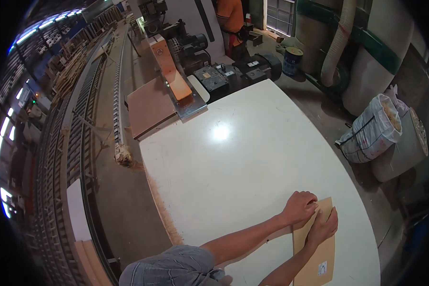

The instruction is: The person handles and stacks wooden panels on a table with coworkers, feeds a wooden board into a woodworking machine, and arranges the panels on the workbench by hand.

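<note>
A tan board or folder (323,252) with a small white label lies on the white table (238,167), near its right edge. At the board's upper left edge is my left hand (300,208), its fingers curled. My right hand (323,226) rests over the board's upper part, with fingers bent around its right edge and the thumb pointing up toward my left hand. Both hands touch the board close to each other. The fingertips of my left hand are partly hidden.
A machine with an orange guard (178,83) and a brown plate (150,107) stands at the table's far end. Roller conveyors (78,157) run along the left. A white sack (374,131) and blue can (292,61) stand right. A person in orange (230,16) is behind.
</note>
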### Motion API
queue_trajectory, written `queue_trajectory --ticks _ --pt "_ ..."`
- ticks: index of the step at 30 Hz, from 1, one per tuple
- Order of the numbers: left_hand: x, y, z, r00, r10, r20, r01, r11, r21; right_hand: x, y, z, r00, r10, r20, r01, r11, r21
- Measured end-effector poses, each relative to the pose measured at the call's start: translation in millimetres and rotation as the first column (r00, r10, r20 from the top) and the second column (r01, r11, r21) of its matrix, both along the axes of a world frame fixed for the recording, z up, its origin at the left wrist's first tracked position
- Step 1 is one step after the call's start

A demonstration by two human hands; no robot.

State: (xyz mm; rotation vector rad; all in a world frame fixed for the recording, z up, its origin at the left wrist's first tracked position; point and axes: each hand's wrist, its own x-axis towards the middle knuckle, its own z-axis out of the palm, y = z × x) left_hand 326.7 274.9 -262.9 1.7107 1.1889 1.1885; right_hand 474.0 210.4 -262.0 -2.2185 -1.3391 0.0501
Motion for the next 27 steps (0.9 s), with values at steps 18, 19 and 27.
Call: queue_trajectory --ticks 18,19,27 --pt "-0.2 -0.9 4.4 1.000 0.006 -0.009 -0.006 1.000 -0.004 -4.8 0.2 9.9 0.999 -0.007 -0.053 0.005 0.999 -0.033" --pt "-0.5 -0.4 4.4 1.000 0.001 -0.006 -0.001 1.000 -0.011 -4.8 0.6 9.4 0.999 -0.010 -0.050 0.008 0.999 -0.039" --pt "2.1 0.1 0.2 1.000 0.025 0.009 -0.026 0.999 0.028 -3.0 0.8 8.5 0.999 -0.013 -0.045 0.010 0.999 -0.052"
